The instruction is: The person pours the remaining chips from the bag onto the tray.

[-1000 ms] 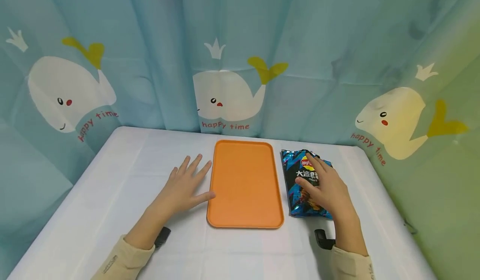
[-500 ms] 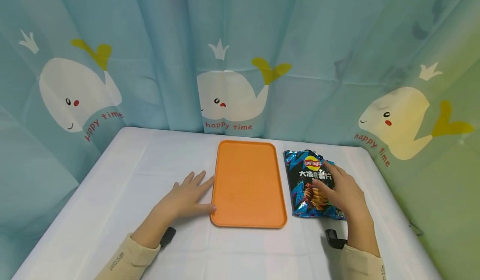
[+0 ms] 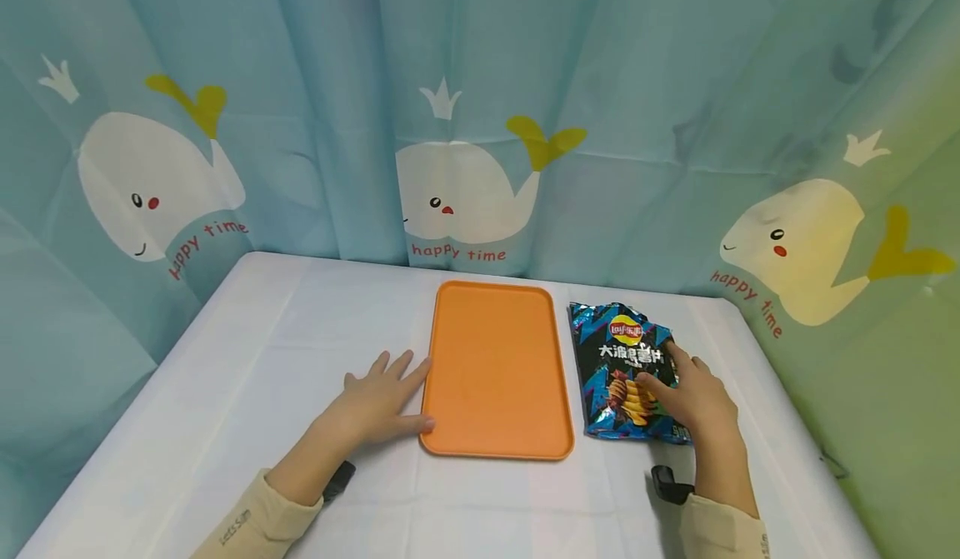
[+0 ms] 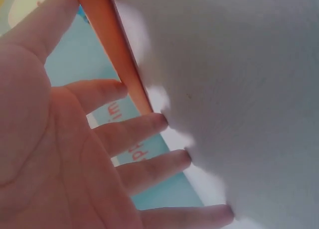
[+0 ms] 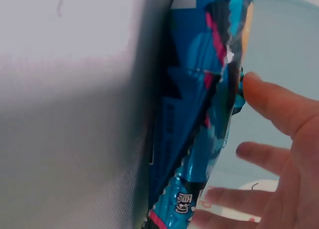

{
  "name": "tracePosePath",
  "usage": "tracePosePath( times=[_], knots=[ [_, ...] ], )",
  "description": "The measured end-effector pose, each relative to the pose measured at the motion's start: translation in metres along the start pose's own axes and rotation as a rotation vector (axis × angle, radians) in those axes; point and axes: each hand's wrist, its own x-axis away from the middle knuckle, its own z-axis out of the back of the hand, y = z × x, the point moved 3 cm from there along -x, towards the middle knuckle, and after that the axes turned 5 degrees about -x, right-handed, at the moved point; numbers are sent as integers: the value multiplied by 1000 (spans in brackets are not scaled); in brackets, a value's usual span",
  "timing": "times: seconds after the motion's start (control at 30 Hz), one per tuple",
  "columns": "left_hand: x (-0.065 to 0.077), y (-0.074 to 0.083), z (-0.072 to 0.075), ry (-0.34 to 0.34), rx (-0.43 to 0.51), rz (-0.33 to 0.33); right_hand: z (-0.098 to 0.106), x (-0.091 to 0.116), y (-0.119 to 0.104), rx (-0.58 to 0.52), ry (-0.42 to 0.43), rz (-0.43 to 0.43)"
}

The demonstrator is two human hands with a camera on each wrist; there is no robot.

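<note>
An orange tray (image 3: 495,367) lies flat in the middle of the white table. My left hand (image 3: 375,405) is at its left edge, thumb and index fingertip right at the rim and the other fingers spread. In the left wrist view the palm (image 4: 70,154) faces the table with fingers fairly straight. Right of the tray lies a blue and black bag of potato chips (image 3: 611,376). My right hand (image 3: 697,396) rests at the bag's right side, thumb over its printed front. In the right wrist view the fingers (image 5: 261,157) are loosely extended beside the bag's crimped end.
A white cloth covers the table (image 3: 480,509). Behind it and along the sides hangs a blue-green curtain (image 3: 322,126) printed with whales. Each wrist carries a small black device, such as the right wrist camera (image 3: 670,486).
My right hand has slid from over the chip bag toward its right edge, uncovering more of the print. My left hand has drawn down along the tray's left edge to meet its rim.
</note>
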Motion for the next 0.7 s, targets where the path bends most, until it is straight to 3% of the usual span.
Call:
tracePosePath(
  times=[0.27, 0.53, 0.7],
  knots=[
    [2, 1, 0, -36, -6, 11, -3, -3, 7, -37, -67, -104],
    [6, 3, 2, -45, 10, 13, -2, -4, 11, -152, 45, -94],
    [4, 2, 2, -34, 19, 12, -2, -7, 9, -289, 165, -54]
  ],
)
